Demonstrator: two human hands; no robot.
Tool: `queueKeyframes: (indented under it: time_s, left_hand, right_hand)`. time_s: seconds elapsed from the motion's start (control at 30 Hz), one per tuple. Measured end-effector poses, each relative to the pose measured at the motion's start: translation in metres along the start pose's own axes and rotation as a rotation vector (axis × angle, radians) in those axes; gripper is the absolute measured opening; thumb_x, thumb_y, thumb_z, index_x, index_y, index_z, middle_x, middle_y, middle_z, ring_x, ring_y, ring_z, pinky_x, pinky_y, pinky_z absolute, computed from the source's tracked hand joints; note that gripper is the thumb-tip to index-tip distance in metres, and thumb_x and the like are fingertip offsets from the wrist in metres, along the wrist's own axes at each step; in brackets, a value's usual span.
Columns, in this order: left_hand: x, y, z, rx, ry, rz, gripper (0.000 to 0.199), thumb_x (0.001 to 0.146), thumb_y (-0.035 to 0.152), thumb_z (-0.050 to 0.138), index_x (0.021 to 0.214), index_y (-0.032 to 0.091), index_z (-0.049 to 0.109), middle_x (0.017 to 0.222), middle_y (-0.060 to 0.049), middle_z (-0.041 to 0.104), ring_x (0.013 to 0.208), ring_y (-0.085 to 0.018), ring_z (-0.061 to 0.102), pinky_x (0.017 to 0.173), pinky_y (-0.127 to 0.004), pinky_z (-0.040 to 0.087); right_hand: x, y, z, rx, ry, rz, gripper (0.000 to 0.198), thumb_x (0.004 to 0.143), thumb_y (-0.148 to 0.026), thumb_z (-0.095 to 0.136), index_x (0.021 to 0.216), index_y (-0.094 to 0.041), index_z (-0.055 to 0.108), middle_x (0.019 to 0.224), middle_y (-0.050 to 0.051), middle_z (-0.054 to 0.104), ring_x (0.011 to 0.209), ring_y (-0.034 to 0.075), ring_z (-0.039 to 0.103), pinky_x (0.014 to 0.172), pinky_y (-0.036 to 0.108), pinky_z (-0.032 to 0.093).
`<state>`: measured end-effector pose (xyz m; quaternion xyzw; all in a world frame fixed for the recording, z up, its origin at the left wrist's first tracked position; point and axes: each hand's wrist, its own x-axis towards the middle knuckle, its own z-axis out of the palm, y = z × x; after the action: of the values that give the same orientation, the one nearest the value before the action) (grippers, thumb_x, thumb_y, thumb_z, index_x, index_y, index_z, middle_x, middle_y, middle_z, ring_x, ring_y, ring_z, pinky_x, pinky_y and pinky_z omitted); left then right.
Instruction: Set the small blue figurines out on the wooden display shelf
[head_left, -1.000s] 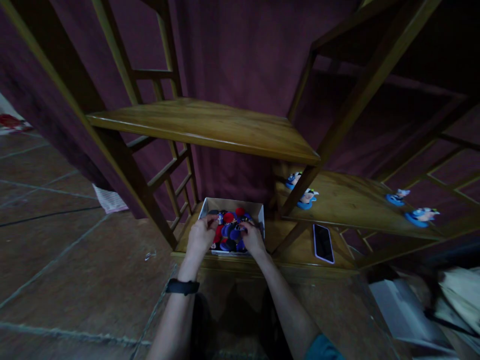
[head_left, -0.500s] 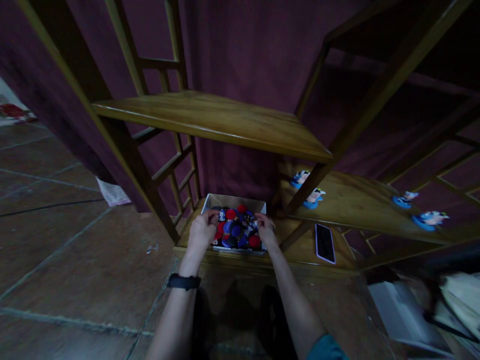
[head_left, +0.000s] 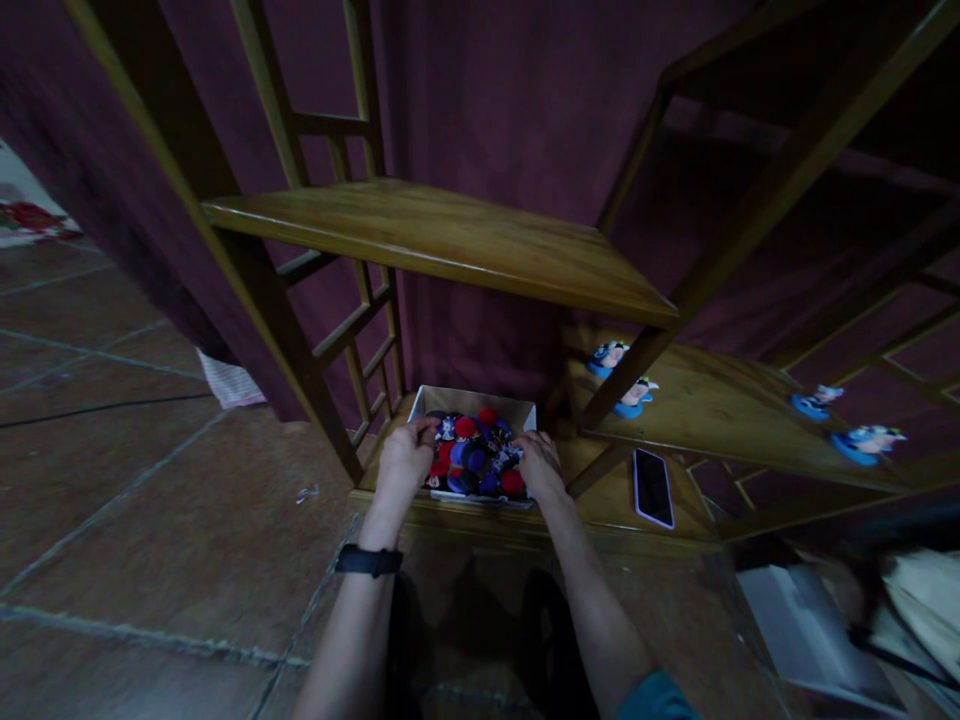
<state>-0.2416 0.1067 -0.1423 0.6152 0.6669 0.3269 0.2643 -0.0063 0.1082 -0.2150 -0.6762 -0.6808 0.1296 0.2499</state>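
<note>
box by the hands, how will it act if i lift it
The box probably flexes somewhat, since it looks thin-walled. The pieces inside would likely slide if it tilts, as they look loosely heaped.

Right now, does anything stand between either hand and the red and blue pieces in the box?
Nothing visible does: the box is open above the pieces, with the left hand and right hand at its opposite sides. The wooden shelf is higher, not between.

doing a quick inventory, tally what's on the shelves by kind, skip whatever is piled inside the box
Blue-based figurines: 4
Phone: 1
Open box: 1
Total: 6
</note>
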Motion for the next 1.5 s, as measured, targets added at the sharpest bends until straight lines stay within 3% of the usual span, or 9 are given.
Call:
queueKeyframes:
  time_s: [0.17, 0.27, 0.37, 0.5, 0.63, 0.8, 0.93, 1.2, 1.5]
  left_hand:
    - [0.0, -0.002, 0.0, -0.013, -0.002, -0.002, 0.032, 0.08, 0.028, 0.047, 0.102, 0.018, 0.066, 0.08, -0.005, 0.068, 0.072, -0.017, 0.06, 0.065, -0.025, 0.043]
    - [0.0, -0.004, 0.001, -0.016, -0.005, 0.001, 0.032, 0.08, 0.029, 0.047, 0.103, 0.019, 0.066, 0.08, -0.005, 0.068, 0.073, -0.017, 0.06, 0.064, -0.025, 0.043]
    - [0.001, -0.007, 0.002, -0.015, 0.002, 0.017, 0.032, 0.08, 0.029, 0.047, 0.103, 0.019, 0.066, 0.083, -0.005, 0.068, 0.075, -0.017, 0.06, 0.065, -0.025, 0.043]
    - [0.003, -0.011, 0.003, -0.013, 0.008, 0.034, 0.032, 0.08, 0.029, 0.047, 0.103, 0.019, 0.066, 0.085, -0.006, 0.069, 0.077, -0.018, 0.06, 0.066, -0.025, 0.044]
    - [0.003, -0.012, 0.004, -0.023, 0.014, 0.041, 0.031, 0.08, 0.029, 0.047, 0.102, 0.019, 0.066, 0.085, -0.005, 0.069, 0.078, -0.018, 0.061, 0.067, -0.025, 0.045]
    - [0.001, -0.008, 0.004, -0.038, 0.006, 0.037, 0.03, 0.08, 0.028, 0.047, 0.102, 0.018, 0.065, 0.086, -0.005, 0.069, 0.079, -0.017, 0.062, 0.069, -0.025, 0.046]
    - [-0.001, -0.005, 0.001, -0.035, 0.001, 0.029, 0.03, 0.08, 0.029, 0.047, 0.101, 0.018, 0.066, 0.088, -0.005, 0.069, 0.08, -0.017, 0.062, 0.07, -0.024, 0.046]
    - [-0.001, -0.006, -0.002, -0.023, -0.008, 0.016, 0.032, 0.08, 0.029, 0.047, 0.105, 0.017, 0.065, 0.085, -0.005, 0.069, 0.075, -0.017, 0.061, 0.066, -0.025, 0.045]
    - [-0.002, -0.002, -0.004, -0.016, -0.008, 0.022, 0.031, 0.08, 0.027, 0.047, 0.103, 0.016, 0.065, 0.089, -0.007, 0.069, 0.079, -0.018, 0.061, 0.07, -0.026, 0.045]
  right_hand:
    - [-0.008, -0.002, 0.012, -0.339, -0.041, -0.103, 0.03, 0.079, -0.012, 0.043, 0.093, -0.02, 0.068, 0.11, 0.011, 0.059, 0.116, 0.026, 0.038, 0.1, 0.039, 0.025]
    - [-0.009, 0.0, 0.018, -0.371, -0.011, -0.112, 0.044, 0.076, -0.008, 0.043, 0.115, -0.02, 0.059, 0.128, 0.009, 0.049, 0.126, 0.026, 0.028, 0.105, 0.041, 0.016]
    - [-0.007, 0.002, 0.019, -0.356, 0.047, -0.071, 0.054, 0.074, -0.005, 0.041, 0.126, -0.019, 0.049, 0.135, 0.008, 0.043, 0.129, 0.024, 0.024, 0.105, 0.038, 0.018]
    - [-0.005, 0.001, 0.015, -0.342, 0.093, -0.052, 0.045, 0.077, -0.006, 0.037, 0.115, -0.02, 0.058, 0.123, 0.007, 0.054, 0.124, 0.023, 0.031, 0.102, 0.033, 0.023]
    - [-0.004, -0.004, 0.015, -0.369, 0.023, -0.091, 0.035, 0.083, -0.012, 0.036, 0.102, -0.019, 0.065, 0.107, 0.01, 0.062, 0.113, 0.024, 0.041, 0.099, 0.034, 0.026]
    - [-0.003, -0.01, 0.022, -0.484, -0.043, -0.107, 0.04, 0.082, -0.009, 0.036, 0.116, -0.014, 0.057, 0.123, 0.011, 0.054, 0.126, 0.026, 0.03, 0.108, 0.044, 0.009]
    - [-0.003, -0.009, 0.027, -0.515, -0.033, -0.072, 0.04, 0.083, -0.008, 0.035, 0.116, -0.015, 0.056, 0.13, 0.013, 0.048, 0.13, 0.028, 0.024, 0.107, 0.053, 0.001]
    - [-0.003, -0.011, 0.025, -0.449, -0.048, -0.02, 0.034, 0.08, -0.005, 0.037, 0.104, -0.011, 0.062, 0.133, 0.017, 0.044, 0.132, 0.029, 0.023, 0.106, 0.055, 0.001]
    - [-0.008, -0.01, 0.019, -0.441, -0.007, -0.09, 0.032, 0.085, -0.008, 0.035, 0.103, -0.018, 0.06, 0.12, 0.012, 0.053, 0.124, 0.025, 0.032, 0.106, 0.052, 0.003]
